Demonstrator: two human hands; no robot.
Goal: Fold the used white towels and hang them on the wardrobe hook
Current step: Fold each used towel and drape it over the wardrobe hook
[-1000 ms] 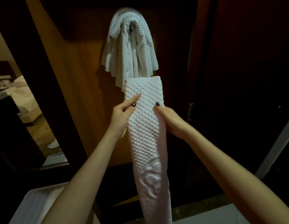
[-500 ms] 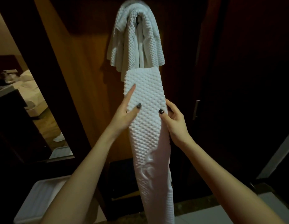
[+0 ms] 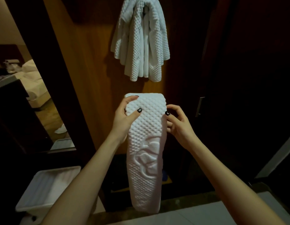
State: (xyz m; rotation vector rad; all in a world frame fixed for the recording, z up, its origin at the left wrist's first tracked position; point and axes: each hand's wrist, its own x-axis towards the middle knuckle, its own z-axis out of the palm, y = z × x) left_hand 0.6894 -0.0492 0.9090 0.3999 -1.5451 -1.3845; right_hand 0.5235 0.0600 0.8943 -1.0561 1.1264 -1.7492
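Note:
A long white towel [image 3: 146, 153], folded into a narrow strip with a dimpled weave and an embossed emblem, hangs down in front of me. My left hand [image 3: 124, 117] grips its upper left edge, thumb across the front and fingers curled over the top corner. My right hand [image 3: 176, 122] pinches the upper right edge with curled fingers. Above it, another white towel [image 3: 141, 39] hangs bunched on the wooden wardrobe panel [image 3: 92, 65]; the hook is hidden under it. A gap separates the two towels.
A white plastic bin [image 3: 48, 187] stands at lower left. To the left, a mirror or opening [image 3: 27, 88] shows a bed with white linen. A dark wardrobe door with a metal handle [image 3: 199, 106] lies to the right. Pale floor tiles [image 3: 206, 215] sit below.
The held towel's top edge has come down from overlapping the hung towel to well below it. My left fingers now curl over the top corner, and the right fingers have curled on the edge.

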